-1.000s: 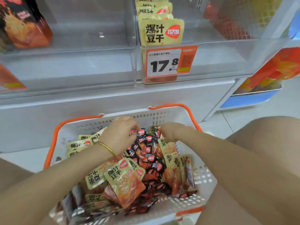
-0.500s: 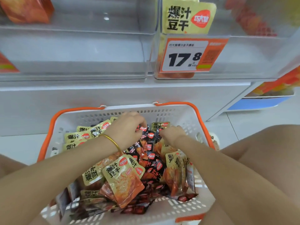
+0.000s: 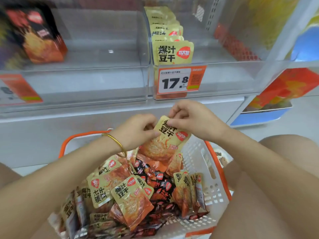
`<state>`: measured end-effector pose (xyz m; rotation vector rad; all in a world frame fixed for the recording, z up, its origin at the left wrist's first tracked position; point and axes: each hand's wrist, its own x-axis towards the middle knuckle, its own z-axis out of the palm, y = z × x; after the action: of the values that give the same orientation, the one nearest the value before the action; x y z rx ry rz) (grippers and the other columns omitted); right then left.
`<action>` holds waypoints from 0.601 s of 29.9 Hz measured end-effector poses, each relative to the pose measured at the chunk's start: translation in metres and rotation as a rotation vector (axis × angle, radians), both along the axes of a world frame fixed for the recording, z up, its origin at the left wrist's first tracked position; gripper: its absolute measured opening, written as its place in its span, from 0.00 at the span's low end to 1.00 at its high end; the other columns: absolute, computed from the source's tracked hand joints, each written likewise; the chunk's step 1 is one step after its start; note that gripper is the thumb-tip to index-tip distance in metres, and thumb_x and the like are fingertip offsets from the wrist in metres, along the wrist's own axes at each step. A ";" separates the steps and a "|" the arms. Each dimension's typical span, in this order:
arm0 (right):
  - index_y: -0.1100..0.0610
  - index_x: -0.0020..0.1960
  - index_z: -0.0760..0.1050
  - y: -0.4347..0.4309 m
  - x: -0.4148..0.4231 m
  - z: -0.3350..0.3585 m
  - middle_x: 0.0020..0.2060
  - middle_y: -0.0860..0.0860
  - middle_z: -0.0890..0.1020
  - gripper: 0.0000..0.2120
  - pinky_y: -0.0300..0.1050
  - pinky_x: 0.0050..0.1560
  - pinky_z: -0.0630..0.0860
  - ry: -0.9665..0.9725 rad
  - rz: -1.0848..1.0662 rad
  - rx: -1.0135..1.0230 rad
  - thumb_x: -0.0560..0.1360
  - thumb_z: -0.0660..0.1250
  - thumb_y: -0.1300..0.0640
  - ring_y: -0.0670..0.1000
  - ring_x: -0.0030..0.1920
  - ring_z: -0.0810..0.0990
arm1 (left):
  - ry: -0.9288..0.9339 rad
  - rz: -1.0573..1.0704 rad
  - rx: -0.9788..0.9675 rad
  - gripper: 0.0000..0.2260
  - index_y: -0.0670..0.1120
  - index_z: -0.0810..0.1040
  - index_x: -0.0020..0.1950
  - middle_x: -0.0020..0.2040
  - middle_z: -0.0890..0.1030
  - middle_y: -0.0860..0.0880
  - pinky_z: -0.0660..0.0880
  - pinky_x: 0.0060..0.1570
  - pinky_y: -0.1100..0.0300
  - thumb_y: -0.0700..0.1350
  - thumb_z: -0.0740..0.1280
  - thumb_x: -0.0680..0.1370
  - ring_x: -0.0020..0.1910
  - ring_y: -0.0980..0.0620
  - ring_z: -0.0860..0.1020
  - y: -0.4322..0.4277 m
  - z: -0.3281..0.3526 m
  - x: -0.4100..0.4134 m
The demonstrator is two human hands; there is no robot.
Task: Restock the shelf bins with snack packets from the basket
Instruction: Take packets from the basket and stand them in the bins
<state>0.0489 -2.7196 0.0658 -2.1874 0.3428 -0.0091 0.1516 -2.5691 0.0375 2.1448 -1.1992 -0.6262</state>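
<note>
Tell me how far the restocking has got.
Done: a row of yellow packets already stands in the middle bin behind the price tag. In hand: the left hand and right hand both pinch one yellow packet lifted above the basket. Left: the basket holds a large pile of yellow and dark packets, so most of the job remains.

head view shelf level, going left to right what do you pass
dark orange snack bag → empty clear bin → row of yellow packets → 17.8 price tag → red mesh-pattern packs
</note>
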 end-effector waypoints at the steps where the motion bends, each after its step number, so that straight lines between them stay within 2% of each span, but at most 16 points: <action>1: 0.57 0.48 0.74 -0.002 -0.003 0.007 0.34 0.48 0.79 0.07 0.36 0.35 0.74 -0.034 -0.045 0.115 0.72 0.71 0.60 0.43 0.32 0.77 | 0.023 0.022 -0.047 0.05 0.46 0.74 0.40 0.35 0.74 0.52 0.67 0.34 0.67 0.40 0.69 0.75 0.34 0.58 0.71 -0.001 0.010 0.002; 3: 0.58 0.51 0.74 -0.008 -0.008 0.025 0.35 0.49 0.81 0.09 0.38 0.34 0.76 -0.076 -0.069 0.303 0.72 0.70 0.63 0.45 0.33 0.79 | 0.055 0.060 -0.140 0.07 0.46 0.74 0.39 0.33 0.75 0.52 0.70 0.32 0.67 0.38 0.69 0.75 0.29 0.62 0.71 -0.005 0.036 0.007; 5: 0.57 0.48 0.74 -0.014 -0.006 0.045 0.34 0.49 0.82 0.09 0.40 0.32 0.78 -0.150 -0.075 0.366 0.72 0.70 0.66 0.46 0.32 0.80 | 0.078 0.064 -0.207 0.09 0.47 0.73 0.38 0.32 0.75 0.50 0.72 0.28 0.68 0.36 0.68 0.75 0.27 0.63 0.71 -0.012 0.064 0.011; 9: 0.54 0.45 0.73 -0.033 0.010 0.090 0.32 0.47 0.80 0.13 0.44 0.35 0.79 -0.444 -0.188 0.361 0.70 0.70 0.69 0.45 0.32 0.80 | 0.026 0.108 -0.365 0.08 0.46 0.74 0.38 0.35 0.77 0.46 0.73 0.26 0.69 0.37 0.68 0.76 0.26 0.61 0.72 -0.034 0.121 0.023; 13: 0.54 0.47 0.71 -0.048 0.031 0.123 0.38 0.50 0.81 0.12 0.43 0.37 0.78 -0.621 -0.241 0.340 0.73 0.68 0.68 0.48 0.39 0.81 | -0.115 0.210 -0.520 0.09 0.50 0.74 0.38 0.36 0.78 0.50 0.75 0.29 0.68 0.41 0.68 0.76 0.26 0.63 0.74 -0.059 0.154 0.039; 16: 0.52 0.45 0.69 -0.052 0.045 0.129 0.39 0.51 0.79 0.13 0.41 0.37 0.76 -0.704 -0.266 0.224 0.73 0.67 0.69 0.48 0.40 0.79 | -0.167 0.270 -0.585 0.08 0.50 0.73 0.39 0.38 0.78 0.49 0.75 0.34 0.62 0.40 0.69 0.75 0.34 0.57 0.75 -0.072 0.154 0.046; 18: 0.52 0.43 0.68 -0.052 0.051 0.124 0.37 0.50 0.76 0.14 0.41 0.37 0.76 -0.713 -0.281 0.137 0.72 0.67 0.69 0.46 0.37 0.76 | -0.223 0.293 -0.575 0.04 0.48 0.75 0.43 0.42 0.79 0.48 0.74 0.39 0.60 0.41 0.70 0.74 0.38 0.54 0.75 -0.074 0.147 0.050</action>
<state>0.1000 -2.7714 0.1895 -1.8391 0.2252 -0.8696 0.2015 -2.6436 0.1847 1.8609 -0.9903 0.0877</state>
